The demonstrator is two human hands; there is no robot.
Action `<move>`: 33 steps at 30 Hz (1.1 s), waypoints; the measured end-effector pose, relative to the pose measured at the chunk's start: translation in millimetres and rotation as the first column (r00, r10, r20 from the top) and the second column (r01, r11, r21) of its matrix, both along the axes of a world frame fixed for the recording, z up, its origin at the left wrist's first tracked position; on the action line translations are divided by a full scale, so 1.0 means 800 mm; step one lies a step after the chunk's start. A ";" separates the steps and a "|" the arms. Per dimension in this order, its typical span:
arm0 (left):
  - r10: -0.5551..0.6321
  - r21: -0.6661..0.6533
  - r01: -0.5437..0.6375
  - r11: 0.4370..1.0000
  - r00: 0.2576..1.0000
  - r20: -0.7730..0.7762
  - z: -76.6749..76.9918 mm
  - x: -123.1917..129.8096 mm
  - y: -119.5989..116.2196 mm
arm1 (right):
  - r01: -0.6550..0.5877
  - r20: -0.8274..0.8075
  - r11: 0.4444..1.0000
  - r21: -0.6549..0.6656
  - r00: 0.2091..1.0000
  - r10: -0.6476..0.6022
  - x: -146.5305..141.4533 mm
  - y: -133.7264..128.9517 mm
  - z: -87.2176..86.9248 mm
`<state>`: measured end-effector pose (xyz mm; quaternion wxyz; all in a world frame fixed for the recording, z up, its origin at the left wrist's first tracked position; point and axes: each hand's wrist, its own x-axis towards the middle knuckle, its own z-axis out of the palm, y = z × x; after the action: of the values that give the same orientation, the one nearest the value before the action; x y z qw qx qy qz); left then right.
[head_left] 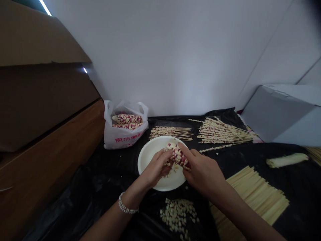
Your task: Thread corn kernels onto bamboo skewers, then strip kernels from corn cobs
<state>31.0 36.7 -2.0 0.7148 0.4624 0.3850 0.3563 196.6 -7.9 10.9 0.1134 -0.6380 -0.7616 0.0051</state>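
Note:
An ear of corn (177,154) with mixed purple and cream kernels is held over a white bowl (145,155). My right hand (203,170) is wrapped round its near right end. At its left side, my left hand (157,168) has its fingers curled against the ear; a beaded bracelet circles that wrist. Loose kernels show in the bowl below the ear, partly hidden by my hands. A spread of pale kernels (178,214) lies on the black sheet in front of the bowl.
A white plastic bag (120,139) with more corn ears stands at the left. Skewers threaded with kernels (218,131) lie behind the bowl, with a smaller bunch (167,132) beside them. Bare sticks (258,192) and a stripped cob (287,160) lie right; a white box (283,113) stands behind.

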 end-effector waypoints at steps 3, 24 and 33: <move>0.008 0.022 -0.007 1.000 0.999 -0.038 -0.003 0.004 -0.001 | -0.001 0.029 1.000 -0.004 1.000 0.002 -0.001 0.000 0.001; 0.168 0.022 -0.167 0.986 0.982 -0.090 -0.025 0.015 0.001 | -0.017 0.059 1.000 -0.023 0.998 0.019 -0.008 -0.001 -0.002; -0.020 -0.101 0.027 0.995 0.997 0.072 -0.002 0.003 0.000 | 0.020 0.009 0.999 -0.046 1.000 -0.019 0.000 0.002 -0.001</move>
<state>33.4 36.7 -3.9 0.7548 0.4171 0.3716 0.3438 196.8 -6.5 10.4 0.0953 -0.6479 -0.7555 0.0186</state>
